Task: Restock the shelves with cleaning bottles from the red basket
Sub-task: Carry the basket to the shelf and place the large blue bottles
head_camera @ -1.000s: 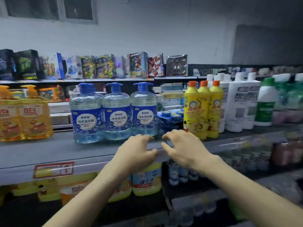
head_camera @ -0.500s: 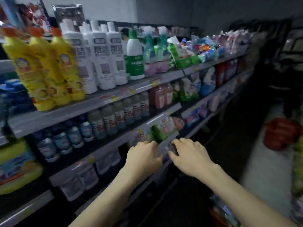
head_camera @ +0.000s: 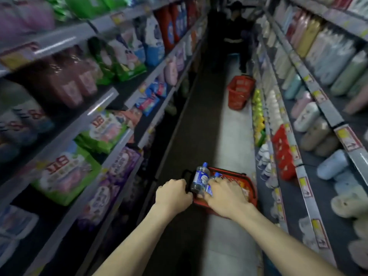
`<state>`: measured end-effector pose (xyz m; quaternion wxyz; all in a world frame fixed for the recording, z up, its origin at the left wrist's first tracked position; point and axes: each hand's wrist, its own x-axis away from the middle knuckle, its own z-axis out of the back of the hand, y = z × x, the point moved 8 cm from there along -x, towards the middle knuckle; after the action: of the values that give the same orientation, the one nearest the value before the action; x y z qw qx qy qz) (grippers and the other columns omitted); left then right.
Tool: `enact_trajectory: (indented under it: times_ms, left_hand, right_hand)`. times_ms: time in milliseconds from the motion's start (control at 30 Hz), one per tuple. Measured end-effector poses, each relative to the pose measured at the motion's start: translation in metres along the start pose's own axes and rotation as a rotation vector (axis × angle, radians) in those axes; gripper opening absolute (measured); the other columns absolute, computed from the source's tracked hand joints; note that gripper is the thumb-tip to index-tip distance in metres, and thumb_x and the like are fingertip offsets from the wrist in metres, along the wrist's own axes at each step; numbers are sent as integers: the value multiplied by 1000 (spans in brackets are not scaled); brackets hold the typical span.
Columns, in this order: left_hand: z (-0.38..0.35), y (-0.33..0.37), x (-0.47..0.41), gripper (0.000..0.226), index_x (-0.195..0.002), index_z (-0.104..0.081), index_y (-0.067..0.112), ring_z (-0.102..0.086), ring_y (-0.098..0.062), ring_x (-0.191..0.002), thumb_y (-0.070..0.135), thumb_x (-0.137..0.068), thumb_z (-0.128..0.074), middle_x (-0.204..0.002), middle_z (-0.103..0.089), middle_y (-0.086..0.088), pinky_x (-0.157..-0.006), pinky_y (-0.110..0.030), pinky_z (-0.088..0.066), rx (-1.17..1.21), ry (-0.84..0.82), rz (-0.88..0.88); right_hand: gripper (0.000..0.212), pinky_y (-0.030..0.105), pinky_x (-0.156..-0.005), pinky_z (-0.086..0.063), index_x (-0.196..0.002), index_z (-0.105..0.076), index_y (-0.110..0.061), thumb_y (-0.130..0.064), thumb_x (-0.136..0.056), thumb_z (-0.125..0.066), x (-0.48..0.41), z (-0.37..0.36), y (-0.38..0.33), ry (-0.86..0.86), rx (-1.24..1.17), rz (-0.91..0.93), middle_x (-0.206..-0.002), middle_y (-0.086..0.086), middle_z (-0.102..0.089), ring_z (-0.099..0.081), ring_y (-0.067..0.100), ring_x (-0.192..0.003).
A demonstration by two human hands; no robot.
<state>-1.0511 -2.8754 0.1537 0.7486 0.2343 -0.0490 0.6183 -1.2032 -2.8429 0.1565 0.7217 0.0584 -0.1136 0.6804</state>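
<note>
Narrow shop aisle, stocked shelves (head_camera: 79,124) on both sides, grey floor (head_camera: 233,136) down the middle. Red basket (head_camera: 250,187) sits on the floor; everything below is placed from it.

- First bottle (head_camera: 199,179): clear, blue cap, blue label, standing up at the basket's near-left corner.
- Second bottle (head_camera: 216,176): just right of the first, inside the basket, blue cap showing.
- Left hand (head_camera: 173,196): at the basket's left edge, fingers curled, touching the foot of the first bottle. Grip looks closed, but I cannot tell on what (bottle or the black handle (head_camera: 186,173); blur hides it).
- Right hand (head_camera: 226,198): over the basket's near side, fingers wrapped onto the second bottle, grip clamped on it as far as shows.
- Far basket (head_camera: 240,92): also red, on the floor well beyond the red basket. A person (head_camera: 237,30) stands farther off.

Progress, as a judgement: this is a pick-up from the basket, not a placement. At least two bottles are not yet shelved. More packaging shows in the basket beside the right hand, so it is not emptied. How much is already shelved cannot be read here, since the shelves left of the basket are blurred. Left to do: lift, carry to the shelf, stand the bottles upright, and repeat until the basket is empty.
</note>
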Motion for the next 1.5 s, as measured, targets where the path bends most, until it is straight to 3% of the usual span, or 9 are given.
enact_trajectory:
  times_ms: [133,267,400,633,933,1133,1300,1500]
  left_hand:
    - [-33,19,-53,45,-135,-64,22,-66,-32,-121,42,-96,-56,-129,-70,-6,-99,-39,-53,-50,-112,-64]
    - [-62,28,-100,35,-121,-68,23,-69,-31,-114,40,-93,-55,-119,-72,-3,-94,-40,-54,-70,-203,-98]
    - [-88,35,-134,26,-115,-68,27,-69,-30,-111,36,-95,-55,-113,-72,1,-94,-43,-54,-75,-305,-109]
    - [-144,38,-200,35,-124,-67,26,-67,-30,-115,40,-94,-55,-121,-71,-4,-100,-45,-54,-112,-478,-37]
    - [-192,25,-301,39,-128,-66,24,-67,-33,-119,37,-93,-54,-128,-70,-8,-91,-40,-52,-198,-539,120]
    - [-226,-8,-359,42,-132,-62,21,-65,-36,-121,35,-93,-54,-132,-67,-12,-87,-40,-50,-244,-598,186]
    - [-258,-31,-407,44,-134,-57,17,-64,-37,-123,32,-93,-54,-133,-66,-13,-85,-40,-48,-220,-625,209]
    - [-310,-56,-470,42,-129,-59,14,-64,-41,-119,39,-95,-55,-129,-66,-15,-91,-44,-52,-92,-657,252]
  right_hand:
    - [47,39,-97,-51,-133,-62,-19,-49,-100,-46,-27,-35,36,-101,-39,-113,-133,11,-67,-65,34,-121]
    - [47,39,-103,-48,-135,-59,-15,-46,-102,-48,-49,-66,64,-187,-64,-204,-136,12,-65,-62,35,-125]
    - [44,40,-99,-50,-135,-59,-13,-41,-103,-46,-70,-95,86,-260,-93,-250,-135,16,-64,-63,36,-123]
    - [41,42,-94,-49,-134,-57,-12,-38,-104,-46,-132,-154,127,-401,-155,-246,-132,15,-64,-62,35,-120]
    - [44,41,-88,-51,-138,-53,-11,-36,-102,-47,-232,-219,172,-519,-232,-156,-133,14,-61,-65,36,-116]
    - [46,41,-94,-50,-140,-53,-9,-35,-102,-49,-277,-272,170,-608,-242,-109,-139,16,-58,-62,36,-121]
    - [41,41,-95,-50,-134,-56,-10,-36,-102,-50,-320,-315,161,-643,-281,-170,-135,15,-61,-61,34,-121]
    - [46,45,-103,-51,-140,-51,-13,-36,-100,-51,-363,-375,143,-689,-413,-306,-139,11,-58,-59,34,-125]
